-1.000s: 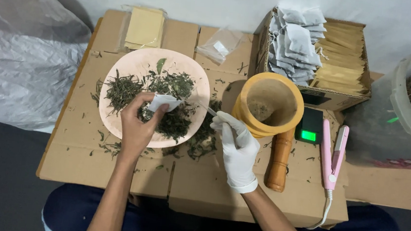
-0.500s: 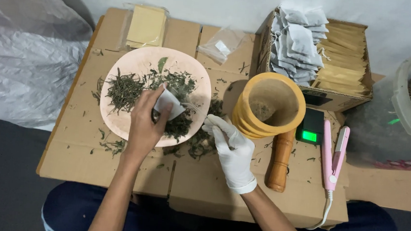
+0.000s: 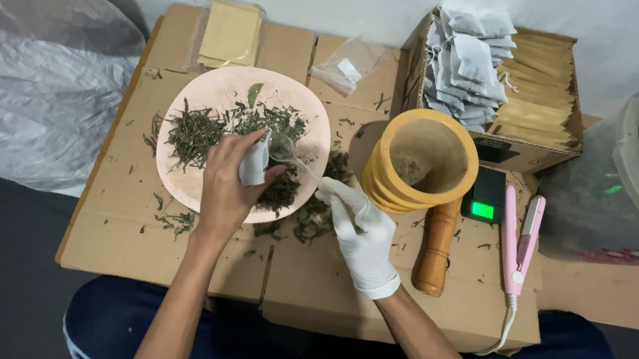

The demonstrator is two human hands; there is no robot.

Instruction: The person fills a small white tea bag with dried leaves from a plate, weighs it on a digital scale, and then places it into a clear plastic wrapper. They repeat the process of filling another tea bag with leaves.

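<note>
While the bare left hand (image 3: pixel 228 187) pinches a limp, featherlight tea-bag sachet (image 3: pixel 254 164) by its rim over the pink plate (image 3: pixel 182 184), the gloved right hand (image 3: pixel 361 232) grips a clear spoon (image 3: pixel 285 151); dried leaves (image 3: pixel 194 132) likely crumble.

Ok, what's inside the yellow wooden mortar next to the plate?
The mortar shows only a thin scatter of green herb bits on its inner wall and bottom. It looks nearly empty. Its near rim hides the closest part of the inside, so anything there cannot be seen.
</note>
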